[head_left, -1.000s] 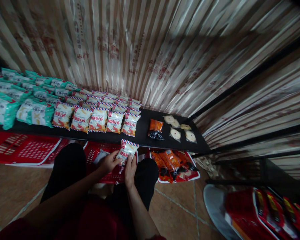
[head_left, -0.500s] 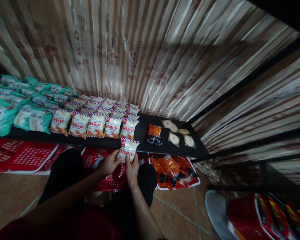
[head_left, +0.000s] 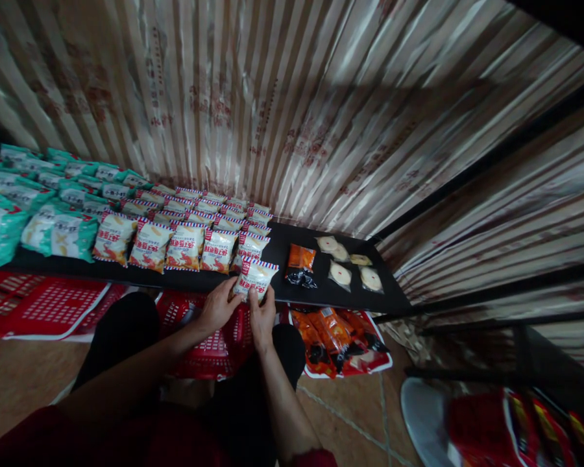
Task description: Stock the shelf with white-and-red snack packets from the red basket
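Your left hand (head_left: 221, 303), just below the middle of the frame, pinches the lower left corner of a white-and-orange snack packet (head_left: 255, 275) between thumb and fingers; your right hand (head_left: 261, 318) grips its lower right side, thumb on the printed face; packet near upright, leaning a little, striped top edge uppermost, red lettering toward you; it sits at centre frame, across the front edge of a long black shelf (head_left: 392, 293), partly covering the rightmost of the front row of matching packets (head_left: 185, 246); whether it touches that packet or the shelf, you cannot tell from this angle.

Matching packets stand in several close rows, centre left; turquoise snack packets (head_left: 73, 237) crowd the far left of the shelf; right of your held packet, an orange-and-black packet (head_left: 300, 264) rests apart on the shelf, and beyond it a loose cluster of clear-wrapped pale round pieces (head_left: 340, 275).

Below the shelf: a red plastic basket (head_left: 43, 311) at left; a second red basket (head_left: 209, 353) between your dark-clad knees, under your forearms; more orange packets (head_left: 328, 327) heaped in a white-rimmed red container (head_left: 384, 366) right of your right knee.

Striped curtain (head_left: 214, 84) fills the upper frame; tiled floor (head_left: 345, 428) at bottom; lower right corner, a pale grey rounded object (head_left: 418, 415) beside red packages (head_left: 481, 421), dim and blurred.
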`<state>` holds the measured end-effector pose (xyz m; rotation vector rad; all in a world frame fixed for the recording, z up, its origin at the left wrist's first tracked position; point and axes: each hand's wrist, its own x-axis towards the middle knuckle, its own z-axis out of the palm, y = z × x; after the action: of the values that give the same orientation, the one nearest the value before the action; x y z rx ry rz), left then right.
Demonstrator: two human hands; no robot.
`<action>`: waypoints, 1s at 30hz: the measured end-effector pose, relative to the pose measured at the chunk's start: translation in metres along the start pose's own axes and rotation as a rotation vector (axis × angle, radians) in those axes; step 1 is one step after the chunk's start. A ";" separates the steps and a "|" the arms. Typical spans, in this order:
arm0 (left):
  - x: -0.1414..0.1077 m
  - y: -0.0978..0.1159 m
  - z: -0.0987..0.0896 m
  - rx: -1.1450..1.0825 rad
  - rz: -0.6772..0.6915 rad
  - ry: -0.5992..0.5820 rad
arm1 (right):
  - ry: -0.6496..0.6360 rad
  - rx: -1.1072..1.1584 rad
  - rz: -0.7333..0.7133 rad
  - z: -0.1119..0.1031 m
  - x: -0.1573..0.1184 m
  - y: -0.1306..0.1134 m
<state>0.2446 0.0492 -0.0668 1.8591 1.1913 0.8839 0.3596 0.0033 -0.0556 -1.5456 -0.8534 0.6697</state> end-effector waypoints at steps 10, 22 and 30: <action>0.001 -0.010 0.008 0.135 0.074 0.133 | -0.018 -0.027 -0.078 0.005 0.027 0.011; 0.011 -0.008 0.012 0.173 0.030 0.072 | -0.028 -0.094 -0.112 0.003 0.042 0.018; 0.020 -0.002 0.014 0.177 0.021 0.078 | -0.092 -0.046 -0.049 0.004 0.047 0.016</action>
<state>0.2621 0.0654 -0.0724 1.9966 1.3379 0.8944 0.3857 0.0430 -0.0701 -1.5396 -0.9787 0.6941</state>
